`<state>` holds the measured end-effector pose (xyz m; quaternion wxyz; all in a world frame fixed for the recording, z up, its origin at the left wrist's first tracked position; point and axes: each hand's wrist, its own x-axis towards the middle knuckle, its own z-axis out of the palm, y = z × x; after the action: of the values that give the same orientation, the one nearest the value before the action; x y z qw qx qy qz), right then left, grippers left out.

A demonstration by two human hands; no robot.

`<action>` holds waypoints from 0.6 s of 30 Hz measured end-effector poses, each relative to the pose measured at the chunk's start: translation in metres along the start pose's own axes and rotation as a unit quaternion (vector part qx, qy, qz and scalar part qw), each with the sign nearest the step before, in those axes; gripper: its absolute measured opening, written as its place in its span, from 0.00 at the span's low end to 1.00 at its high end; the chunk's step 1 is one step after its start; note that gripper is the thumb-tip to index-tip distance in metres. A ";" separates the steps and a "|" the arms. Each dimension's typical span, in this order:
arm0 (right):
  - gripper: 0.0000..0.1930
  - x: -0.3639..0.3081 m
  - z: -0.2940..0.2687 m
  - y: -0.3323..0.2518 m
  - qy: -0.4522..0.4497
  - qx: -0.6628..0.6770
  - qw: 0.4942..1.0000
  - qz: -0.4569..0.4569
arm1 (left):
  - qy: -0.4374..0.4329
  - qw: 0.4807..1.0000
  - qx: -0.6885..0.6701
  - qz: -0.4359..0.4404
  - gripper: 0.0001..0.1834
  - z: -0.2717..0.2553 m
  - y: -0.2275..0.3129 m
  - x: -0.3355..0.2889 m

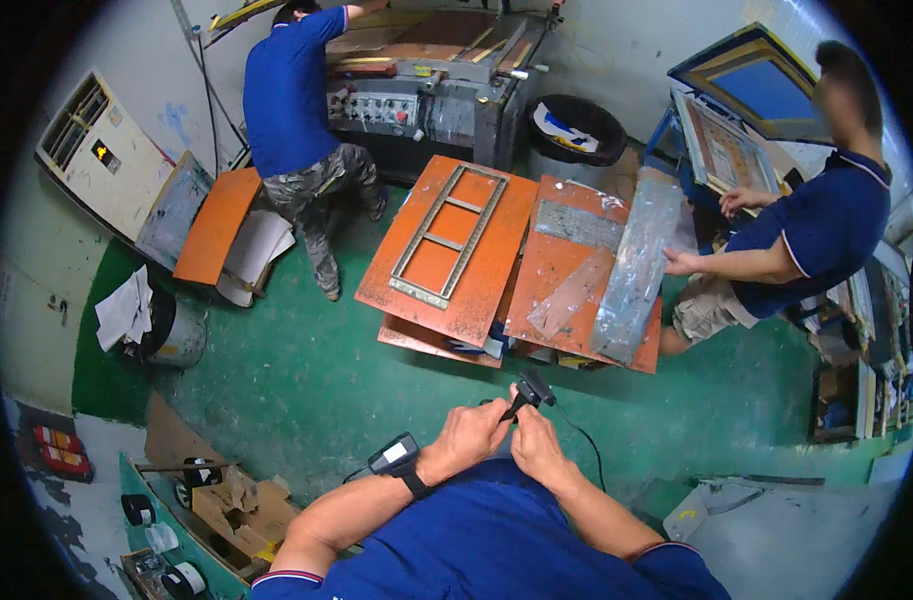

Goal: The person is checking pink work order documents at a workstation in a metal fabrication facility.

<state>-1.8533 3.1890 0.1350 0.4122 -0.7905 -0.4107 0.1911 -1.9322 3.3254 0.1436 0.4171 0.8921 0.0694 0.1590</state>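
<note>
In front of my body, my two hands meet over a black strap [516, 407] that carries a small black box-shaped device [537, 387]. My left hand [468, 438] pinches the strap from the left, fingers closed. Curled against its other side is my right hand [539, 445]. The finger ends are partly hidden. A thin black cable [588, 447] hangs down from the device, right of my right hand. Around my left wrist sits a black band [414, 485] with a second small device [393, 455] bearing a white label.
Ahead stand orange boards [386, 290], one bearing a metal frame [406, 262]. A co-worker [816, 235] at right touches a long grey sheet [636, 270]; another [291, 100] leans over a machine [396, 105]. Bins, cardboard [231, 505] and a grey metal surface [776, 540] surround the green floor.
</note>
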 end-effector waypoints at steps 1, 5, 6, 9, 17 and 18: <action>0.29 0.001 0.001 -0.001 0.001 0.000 1.000 -0.001 | 0.001 1.000 0.001 0.002 0.07 -0.002 0.000 0.000; 0.27 0.010 0.009 -0.005 0.009 0.024 0.997 0.077 | -0.043 0.991 0.123 -0.022 0.09 -0.013 0.004 0.011; 0.26 0.014 0.015 -0.005 0.058 0.113 0.990 0.063 | -0.062 0.988 0.137 -0.040 0.09 -0.016 0.005 0.012; 0.25 0.029 0.019 -0.012 0.135 0.361 0.921 0.056 | -0.041 0.996 0.077 -0.013 0.12 -0.013 0.002 0.011; 0.22 0.056 0.005 -0.027 0.160 0.464 0.870 0.055 | -0.094 0.952 -0.271 -0.110 0.09 -0.029 0.013 0.015; 0.22 0.055 0.001 -0.026 0.134 0.361 0.922 0.022 | -0.147 0.892 -0.390 -0.175 0.08 -0.036 0.017 0.017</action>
<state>-1.8340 3.2417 0.1573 0.7169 -0.6149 -0.2370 0.2276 -1.9284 3.3449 0.1823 0.7583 0.6441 0.0945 -0.0352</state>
